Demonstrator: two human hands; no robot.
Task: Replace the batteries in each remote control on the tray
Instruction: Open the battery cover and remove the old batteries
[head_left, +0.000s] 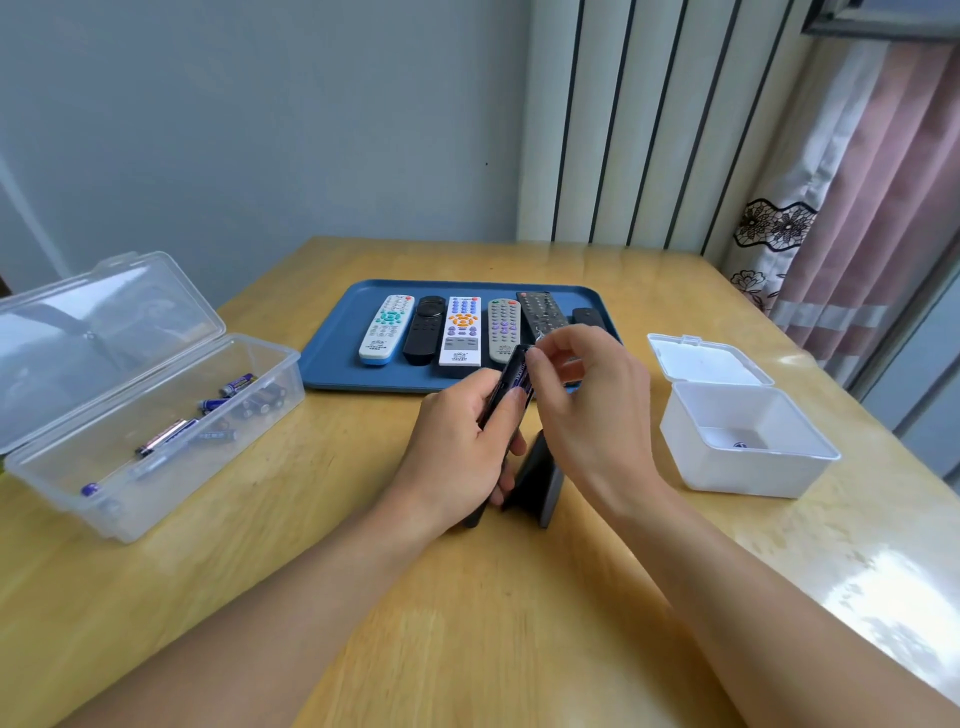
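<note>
Nearest to you, both forearms reach in over the tabletop and meet in the middle. Your left hand wraps around a black remote, tilting it up with its open battery bay turned toward you so the cells face your other hand. Your right hand comes over the top, thumb and forefinger pinched at a blue battery seated in that bay; the fingers blur, so it looks like a pinch on the cell, though whether you are lifting it out or pressing it in cannot be told. Just below your hands a dark flat piece lies on the tabletop, probably the remote's back cover, set close by so it can be snapped back on.

To your left stands a clear box with its lid thrown back and loose batteries scattered inside. To your right, an open white box holds what seems to be a single cell at the bottom. Keeping the two boxes well apart keeps fresh and spent cells from mixing.

Beyond your hands, the blue tray carries the other remotes in a row, keypads up.
</note>
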